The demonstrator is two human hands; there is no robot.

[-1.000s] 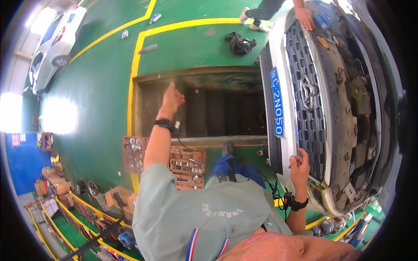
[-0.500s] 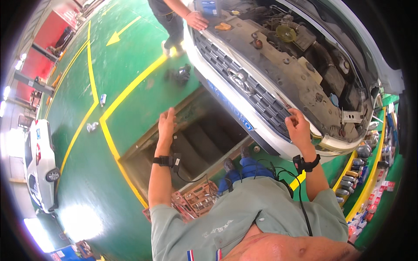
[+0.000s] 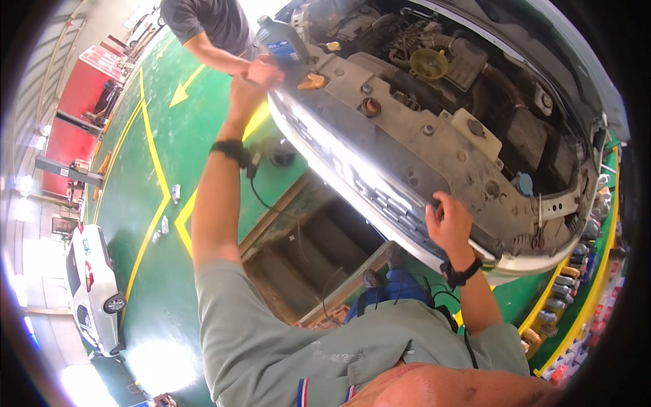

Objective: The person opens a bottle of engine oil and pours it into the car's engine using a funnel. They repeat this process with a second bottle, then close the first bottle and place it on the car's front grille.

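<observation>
My left hand (image 3: 247, 97) is stretched out to the car's far front corner and meets a co-worker's hand (image 3: 266, 70). Both are smeared there, and my left fingers are hidden, so whether something is between them cannot be made out. Above the grille edge hovers my right hand (image 3: 449, 227), fingers loosely bent and apart, holding nothing. Close to the co-worker's hand a dark grey jug (image 3: 281, 42) stands on the car's front panel (image 3: 400, 146). An orange-yellow piece (image 3: 312, 81) lies beside it, and a yellow funnel (image 3: 428, 63) sits in the engine bay.
Below the bumper opens a floor pit (image 3: 312, 258) with steps, right by my feet. A co-worker (image 3: 220, 27) stands at the far left corner of the car. Shelves of parts (image 3: 561, 288) line the right side. A white car (image 3: 95, 285) is parked at left.
My left hand has swung up and forward from over the pit to the co-worker's hand. The right hand stays near the grille, its fingers slightly more spread. The view has shifted toward the car.
</observation>
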